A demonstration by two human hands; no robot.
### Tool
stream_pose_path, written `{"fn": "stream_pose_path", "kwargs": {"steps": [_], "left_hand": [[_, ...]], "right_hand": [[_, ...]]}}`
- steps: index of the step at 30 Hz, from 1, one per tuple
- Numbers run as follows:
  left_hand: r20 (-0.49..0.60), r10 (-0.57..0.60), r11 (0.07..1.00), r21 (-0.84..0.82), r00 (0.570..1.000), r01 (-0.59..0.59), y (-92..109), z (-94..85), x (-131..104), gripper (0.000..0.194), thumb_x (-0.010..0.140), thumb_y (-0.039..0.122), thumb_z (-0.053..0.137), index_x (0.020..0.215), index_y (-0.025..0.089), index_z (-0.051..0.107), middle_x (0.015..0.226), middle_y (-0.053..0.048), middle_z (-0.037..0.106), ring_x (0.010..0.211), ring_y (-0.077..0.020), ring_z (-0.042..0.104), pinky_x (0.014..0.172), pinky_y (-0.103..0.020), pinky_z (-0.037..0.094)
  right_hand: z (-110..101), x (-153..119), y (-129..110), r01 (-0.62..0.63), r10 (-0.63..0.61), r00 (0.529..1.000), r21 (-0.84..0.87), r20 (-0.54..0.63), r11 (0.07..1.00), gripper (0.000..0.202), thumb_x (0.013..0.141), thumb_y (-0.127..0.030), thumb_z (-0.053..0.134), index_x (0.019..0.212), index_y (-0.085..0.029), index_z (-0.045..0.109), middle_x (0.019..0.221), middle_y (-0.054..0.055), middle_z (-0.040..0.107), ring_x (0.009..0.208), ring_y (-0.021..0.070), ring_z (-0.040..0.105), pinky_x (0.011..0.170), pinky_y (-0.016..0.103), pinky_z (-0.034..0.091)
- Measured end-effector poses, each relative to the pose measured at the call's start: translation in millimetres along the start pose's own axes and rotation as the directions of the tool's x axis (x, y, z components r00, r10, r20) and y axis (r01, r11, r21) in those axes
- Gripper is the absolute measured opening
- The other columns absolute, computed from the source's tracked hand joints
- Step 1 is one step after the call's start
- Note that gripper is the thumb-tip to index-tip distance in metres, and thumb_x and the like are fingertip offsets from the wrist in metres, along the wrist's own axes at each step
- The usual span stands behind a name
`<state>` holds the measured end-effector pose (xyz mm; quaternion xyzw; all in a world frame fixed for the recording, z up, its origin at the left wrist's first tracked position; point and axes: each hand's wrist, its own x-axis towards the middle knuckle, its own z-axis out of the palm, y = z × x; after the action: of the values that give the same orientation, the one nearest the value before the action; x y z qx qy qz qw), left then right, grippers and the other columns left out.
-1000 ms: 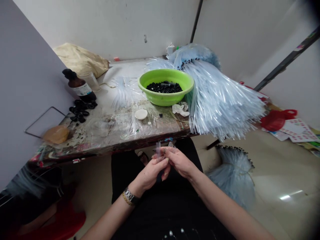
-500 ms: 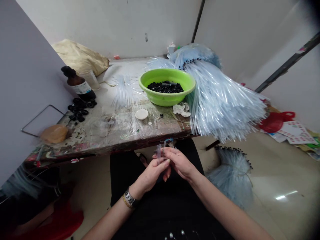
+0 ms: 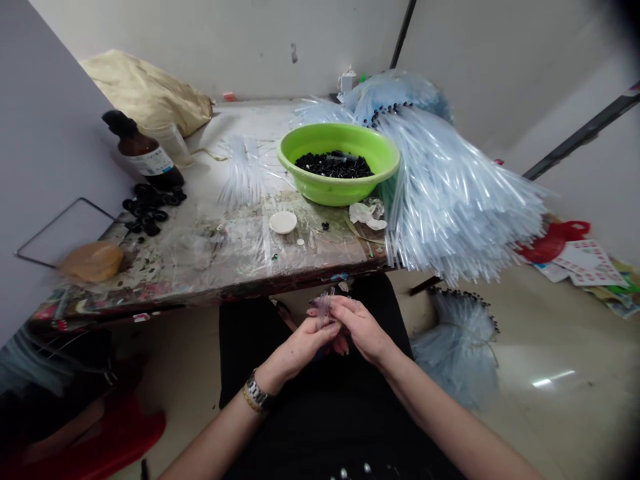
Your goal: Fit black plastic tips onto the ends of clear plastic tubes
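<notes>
My left hand [image 3: 309,340] is closed round a few short clear plastic tubes [image 3: 325,305], whose ends stick up above the fingers. My right hand [image 3: 357,323] presses against the left one, its fingers closed on the same tubes. Both hands meet over my dark-clothed lap, just below the table's front edge. How far the tubes reach down inside the hands is hidden. Beyond them on the table stands a green basin [image 3: 335,193] holding small black pieces [image 3: 333,165]. A small white dish [image 3: 283,223] sits in front of it.
Large bundles of clear tubes [image 3: 450,193] fill the table's right side; another bundle [image 3: 455,353] is on the floor. Loose tubes [image 3: 243,173] lie left of the basin. A brown bottle [image 3: 150,160], black caps [image 3: 147,210] and a cloth bag [image 3: 150,90] are at the left.
The tube ends, upright before, now lean and sit lower between the fingers. The hands stay together in nearly the same place, while the view has shifted slightly.
</notes>
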<state>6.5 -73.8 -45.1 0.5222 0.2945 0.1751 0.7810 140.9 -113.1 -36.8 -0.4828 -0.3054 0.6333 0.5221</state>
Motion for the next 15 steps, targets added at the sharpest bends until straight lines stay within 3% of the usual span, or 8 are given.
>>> {"fn": "stream_pose_path", "kwargs": {"steps": [2, 5, 10, 15], "left_hand": [[0.001, -0.004, 1.0, 0.019, 1.0, 0.004, 0.1, -1.2, 0.5, 0.025, 0.083, 0.035, 0.06, 0.07, 0.016, 0.069, 0.07, -0.005, 0.067, 0.078, -0.0193, 0.06, 0.078, -0.029, 0.045], [-0.002, -0.02, 0.999, 0.043, 1.0, 0.02, -0.6, -3.5, 0.5, 0.025, 0.083, 0.036, 0.06, 0.071, 0.016, 0.07, 0.073, -0.006, 0.068, 0.084, -0.0209, 0.06, 0.081, -0.03, 0.045], [0.014, -0.036, 0.996, 0.085, 0.999, 0.035, -1.0, -6.8, 0.0, 0.025, 0.083, 0.037, 0.06, 0.076, 0.016, 0.071, 0.079, -0.006, 0.069, 0.093, -0.023, 0.059, 0.086, -0.032, 0.044], [0.031, -0.059, 0.991, 0.124, 0.998, 0.054, 3.0, -8.0, -0.7, 0.025, 0.082, 0.038, 0.06, 0.079, 0.015, 0.072, 0.083, -0.006, 0.069, 0.1, -0.0251, 0.057, 0.09, -0.033, 0.043]], "right_hand": [[-0.2, 0.6, -0.1, 0.013, -0.013, 1.0, 0.018, -0.006, 1.0, 0.041, 0.079, -0.052, 0.062, 0.099, -0.017, 0.07, 0.094, 0.01, 0.075, 0.064, 0.0162, 0.068, 0.048, 0.022, 0.05], [0.0, 1.8, -0.3, 0.033, -0.033, 0.999, 0.023, 0.004, 0.999, 0.039, 0.079, -0.051, 0.064, 0.097, -0.017, 0.071, 0.093, 0.01, 0.075, 0.088, 0.0217, 0.07, 0.073, 0.031, 0.055], [-0.3, 3.1, 0.4, 0.034, -0.033, 0.999, 0.033, -0.015, 0.999, 0.037, 0.079, -0.05, 0.064, 0.095, -0.017, 0.071, 0.093, 0.009, 0.075, 0.091, 0.0231, 0.07, 0.084, 0.038, 0.053], [0.7, 2.8, -2.3, 0.019, -0.018, 0.999, 0.039, -0.031, 0.999, 0.036, 0.077, -0.05, 0.066, 0.091, -0.017, 0.071, 0.09, 0.008, 0.075, 0.088, 0.0216, 0.07, 0.081, 0.035, 0.054]]}}
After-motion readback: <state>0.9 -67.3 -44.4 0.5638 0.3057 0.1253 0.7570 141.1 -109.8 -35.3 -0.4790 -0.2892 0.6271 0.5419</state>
